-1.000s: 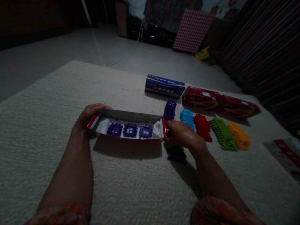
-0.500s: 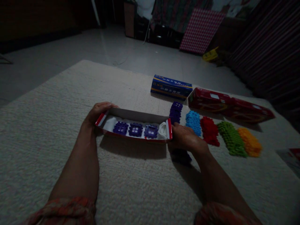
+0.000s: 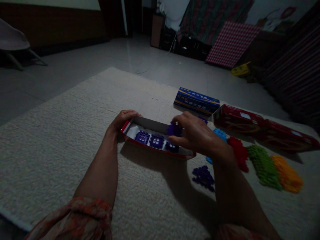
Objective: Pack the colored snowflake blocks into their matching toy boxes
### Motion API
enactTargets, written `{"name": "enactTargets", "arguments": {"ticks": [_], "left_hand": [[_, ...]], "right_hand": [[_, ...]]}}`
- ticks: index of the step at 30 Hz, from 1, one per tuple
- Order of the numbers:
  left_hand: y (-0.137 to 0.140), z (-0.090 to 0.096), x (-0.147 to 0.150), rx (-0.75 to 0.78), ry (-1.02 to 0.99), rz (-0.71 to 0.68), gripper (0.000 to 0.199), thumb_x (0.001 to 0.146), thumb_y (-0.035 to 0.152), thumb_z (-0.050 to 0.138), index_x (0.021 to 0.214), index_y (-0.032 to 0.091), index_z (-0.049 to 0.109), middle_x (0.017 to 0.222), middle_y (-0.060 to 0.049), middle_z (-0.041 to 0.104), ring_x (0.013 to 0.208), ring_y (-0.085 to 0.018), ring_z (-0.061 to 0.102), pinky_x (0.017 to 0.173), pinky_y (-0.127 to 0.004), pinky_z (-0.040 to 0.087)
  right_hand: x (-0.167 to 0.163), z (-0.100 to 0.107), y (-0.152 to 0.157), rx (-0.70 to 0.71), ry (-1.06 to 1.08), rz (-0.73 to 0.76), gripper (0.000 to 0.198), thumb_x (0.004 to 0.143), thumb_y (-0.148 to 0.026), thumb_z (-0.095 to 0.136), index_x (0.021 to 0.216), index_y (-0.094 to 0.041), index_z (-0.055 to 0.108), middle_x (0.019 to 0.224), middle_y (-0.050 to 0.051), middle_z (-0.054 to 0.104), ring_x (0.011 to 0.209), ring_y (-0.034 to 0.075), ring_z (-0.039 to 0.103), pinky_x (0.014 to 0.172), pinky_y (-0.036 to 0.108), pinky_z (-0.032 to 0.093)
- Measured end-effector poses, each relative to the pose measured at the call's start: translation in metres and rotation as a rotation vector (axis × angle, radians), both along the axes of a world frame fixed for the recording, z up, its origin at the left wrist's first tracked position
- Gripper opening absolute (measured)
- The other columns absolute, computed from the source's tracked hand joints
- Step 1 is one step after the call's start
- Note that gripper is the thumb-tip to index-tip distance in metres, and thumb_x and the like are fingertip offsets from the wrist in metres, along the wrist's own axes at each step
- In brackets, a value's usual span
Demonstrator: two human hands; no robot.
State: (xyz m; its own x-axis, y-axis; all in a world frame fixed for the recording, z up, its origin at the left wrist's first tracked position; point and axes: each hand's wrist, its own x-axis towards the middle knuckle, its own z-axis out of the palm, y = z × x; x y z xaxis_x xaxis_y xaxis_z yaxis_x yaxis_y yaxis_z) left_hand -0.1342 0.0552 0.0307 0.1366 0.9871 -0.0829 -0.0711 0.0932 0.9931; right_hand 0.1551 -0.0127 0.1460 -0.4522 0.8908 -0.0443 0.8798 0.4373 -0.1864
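Note:
My left hand (image 3: 125, 118) grips the left end of a long open cardboard box (image 3: 155, 151) with red edges, resting on the pale quilted mat. Inside lie purple square interlocking blocks with window-like centres, among them a middle block (image 3: 156, 141). My right hand (image 3: 195, 131) is over the box's right end, pinching a purple block (image 3: 173, 129) between thumb and fingers. The hand hides that end of the box and whatever lies there. Loose purple pieces (image 3: 203, 177) are on the mat nearer me, below the right wrist.
Blue blocks (image 3: 220, 134), red blocks (image 3: 238, 153), green blocks (image 3: 265, 165) and orange blocks (image 3: 287, 173) lie in groups at right. Behind them stand a blue box (image 3: 196, 101) and a long red box (image 3: 262, 126). A chair (image 3: 15, 38) is at far left.
My right hand has left the box's right end and now holds a purple block above it. My left hand stays on the box. The view has shifted left.

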Motion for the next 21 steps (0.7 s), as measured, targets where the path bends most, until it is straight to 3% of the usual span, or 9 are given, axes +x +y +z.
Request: {"name": "enactTargets", "arguments": {"ticks": [3, 6, 10, 16, 21], "left_hand": [[0.003, -0.003, -0.001, 0.011, -0.016, -0.021, 0.024, 0.075, 0.042, 0.076, 0.081, 0.019, 0.079, 0.077, -0.006, 0.076, 0.068, -0.021, 0.068, 0.068, -0.035, 0.055], [0.007, -0.005, -0.004, 0.046, 0.006, -0.042, 0.023, 0.074, 0.04, 0.076, 0.079, 0.017, 0.079, 0.078, -0.007, 0.076, 0.07, -0.02, 0.068, 0.071, -0.035, 0.055], [0.01, -0.007, -0.005, 0.053, -0.012, -0.048, 0.021, 0.073, 0.039, 0.076, 0.077, 0.018, 0.079, 0.076, -0.005, 0.075, 0.069, -0.018, 0.067, 0.071, -0.033, 0.054], [0.011, -0.006, -0.004, 0.069, 0.003, -0.045, 0.019, 0.073, 0.037, 0.076, 0.074, 0.019, 0.079, 0.08, -0.006, 0.077, 0.075, -0.02, 0.068, 0.075, -0.034, 0.054], [0.01, -0.006, -0.004, 0.061, -0.005, -0.044, 0.021, 0.073, 0.038, 0.077, 0.075, 0.018, 0.079, 0.08, -0.006, 0.077, 0.074, -0.02, 0.068, 0.074, -0.034, 0.053]], "right_hand": [[-0.055, -0.01, 0.01, -0.064, 0.009, 0.118, 0.039, 0.088, -0.041, 0.073, 0.116, -0.016, 0.064, 0.118, 0.014, 0.064, 0.094, 0.025, 0.064, 0.08, 0.035, 0.051], [-0.084, -0.028, 0.02, -0.087, 0.014, 0.183, 0.04, 0.087, -0.04, 0.073, 0.118, -0.016, 0.064, 0.122, 0.015, 0.064, 0.095, 0.024, 0.065, 0.079, 0.034, 0.052], [-0.092, -0.045, 0.03, -0.103, -0.009, 0.261, 0.039, 0.087, -0.036, 0.075, 0.119, -0.014, 0.064, 0.128, 0.018, 0.064, 0.104, 0.028, 0.066, 0.085, 0.038, 0.054], [-0.095, -0.054, 0.034, -0.076, 0.009, 0.368, 0.038, 0.089, -0.033, 0.075, 0.122, -0.019, 0.063, 0.137, 0.017, 0.063, 0.117, 0.029, 0.064, 0.094, 0.04, 0.053], [-0.1, -0.057, 0.037, -0.083, 0.022, 0.383, 0.037, 0.089, -0.034, 0.075, 0.12, -0.017, 0.065, 0.132, 0.017, 0.064, 0.114, 0.028, 0.064, 0.094, 0.038, 0.053]]}}
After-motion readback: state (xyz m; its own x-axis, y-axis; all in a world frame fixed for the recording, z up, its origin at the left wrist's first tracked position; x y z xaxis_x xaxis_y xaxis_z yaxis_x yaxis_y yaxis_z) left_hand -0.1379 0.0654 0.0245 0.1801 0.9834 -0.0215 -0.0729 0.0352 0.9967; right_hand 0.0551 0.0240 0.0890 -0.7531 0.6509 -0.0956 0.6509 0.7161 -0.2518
